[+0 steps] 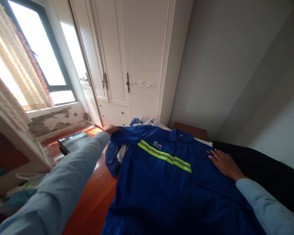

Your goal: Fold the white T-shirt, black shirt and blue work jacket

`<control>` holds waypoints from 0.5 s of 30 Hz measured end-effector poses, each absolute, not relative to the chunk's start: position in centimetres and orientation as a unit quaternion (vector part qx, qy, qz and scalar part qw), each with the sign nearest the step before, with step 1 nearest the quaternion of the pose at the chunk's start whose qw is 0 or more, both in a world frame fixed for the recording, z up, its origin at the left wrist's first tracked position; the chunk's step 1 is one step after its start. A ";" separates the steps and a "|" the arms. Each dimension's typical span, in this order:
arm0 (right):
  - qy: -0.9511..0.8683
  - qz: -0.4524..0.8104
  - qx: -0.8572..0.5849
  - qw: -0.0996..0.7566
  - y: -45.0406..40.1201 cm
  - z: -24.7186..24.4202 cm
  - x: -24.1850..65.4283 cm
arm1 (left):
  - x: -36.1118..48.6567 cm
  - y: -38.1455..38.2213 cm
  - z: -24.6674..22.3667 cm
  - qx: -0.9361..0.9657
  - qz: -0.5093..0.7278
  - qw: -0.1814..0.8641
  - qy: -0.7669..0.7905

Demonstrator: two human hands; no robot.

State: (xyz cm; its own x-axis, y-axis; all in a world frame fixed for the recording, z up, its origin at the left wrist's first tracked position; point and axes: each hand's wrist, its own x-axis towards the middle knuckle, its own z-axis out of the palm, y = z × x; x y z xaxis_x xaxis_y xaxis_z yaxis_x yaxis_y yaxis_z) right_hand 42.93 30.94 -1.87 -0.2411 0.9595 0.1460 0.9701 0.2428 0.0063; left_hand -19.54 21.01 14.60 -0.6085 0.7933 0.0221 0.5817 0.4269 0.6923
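A blue work shirt (159,182) lies spread out in front of me, its collar at the far end. A yellow-green and grey reflective band crosses its chest, and a white print sits above the band. At the far left, my left hand (112,129) grips the end of the shirt's sleeve, fingers closed round the cloth. My right hand (225,164) rests flat on the shirt's right shoulder, fingers stretched out, beside a small coloured emblem. Under and behind the shirt show other clothes, among them a white garment (150,121) and bunched blue cloth (112,160).
A white wardrobe (147,52) stands behind. On the red-brown floor (85,202) at left lies a dark ribbed suitcase (74,142). Plastic bags (22,192) sit at lower left. Black cloth (262,169) lies at right, near a brown wooden piece (191,128).
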 end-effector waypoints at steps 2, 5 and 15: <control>-0.785 -0.044 -0.616 0.053 31.0 -1.9 43.0 | -18.6 21.9 16.0 0.424 0.353 0.153 0.820; -0.784 -0.049 -0.617 0.059 31.1 -2.2 43.1 | -15.4 22.6 18.7 0.484 0.373 0.133 0.780; -0.791 -0.053 -0.606 0.074 30.8 -2.0 43.2 | -5.3 19.7 20.2 0.795 0.208 0.241 0.517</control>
